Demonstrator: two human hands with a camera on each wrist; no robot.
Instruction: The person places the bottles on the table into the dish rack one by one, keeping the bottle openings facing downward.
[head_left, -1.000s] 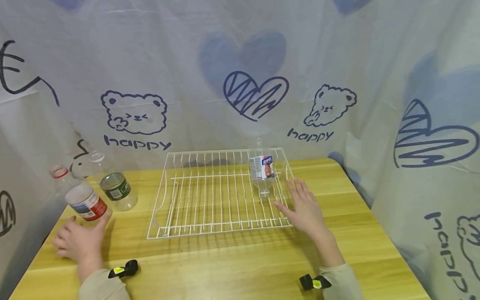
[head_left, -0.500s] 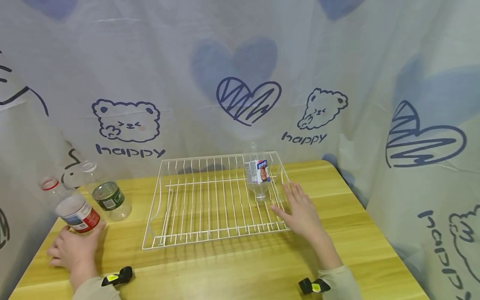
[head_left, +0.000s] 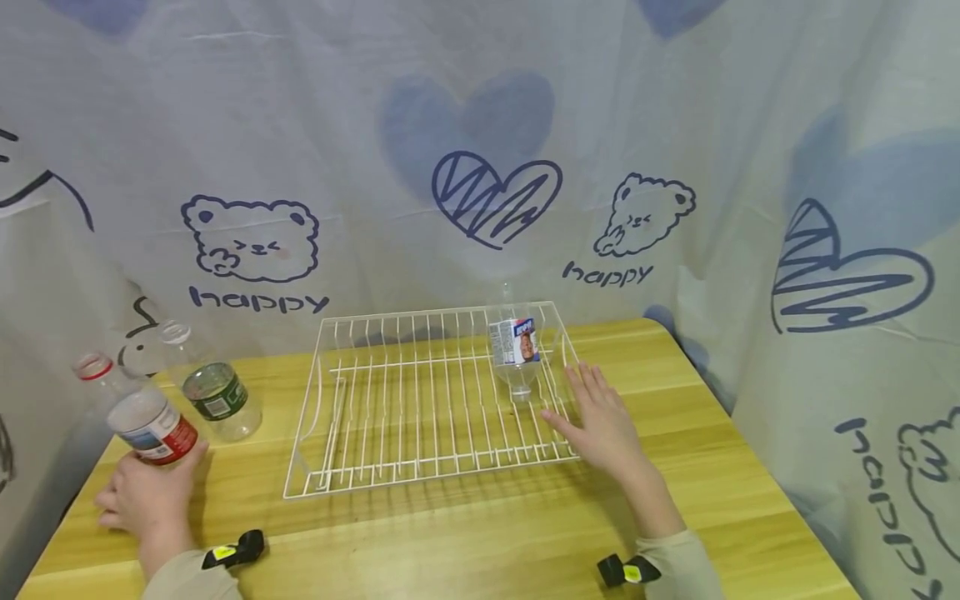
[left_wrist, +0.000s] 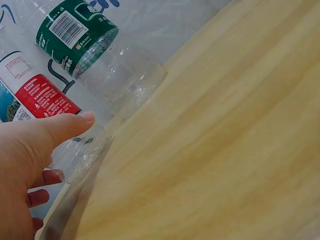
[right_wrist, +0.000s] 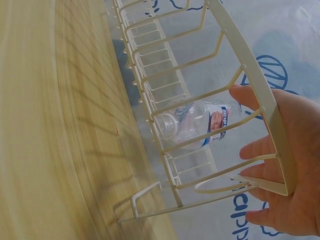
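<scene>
A clear plastic bottle [head_left: 157, 433] with a red, white and blue label stands at the table's left side. My left hand [head_left: 150, 493] is round its lower part, thumb [left_wrist: 75, 125] on the near side and index finger opposite. Just right of it is a clear bottle with a green label [head_left: 216, 392]. A white wire rack [head_left: 420, 479] stands mid-table. Near its right end is a clear bottle with a printed label [head_left: 515, 342], mouth end down between the wires. My right hand [head_left: 603, 425] rests at the rack's right side, fingers straight and spread, thumb apart over the wires.
A wooden table [head_left: 450, 550] lies under everything, its right edge slanting towards the back. A pale curtain [head_left: 360, 125] with heart and bear drawings hangs close behind and on both sides.
The left hand has come closer to the red-labelled bottle, its thumb and fingers now around the lower part. The head view has shifted slightly. The right hand stays at the rack.
</scene>
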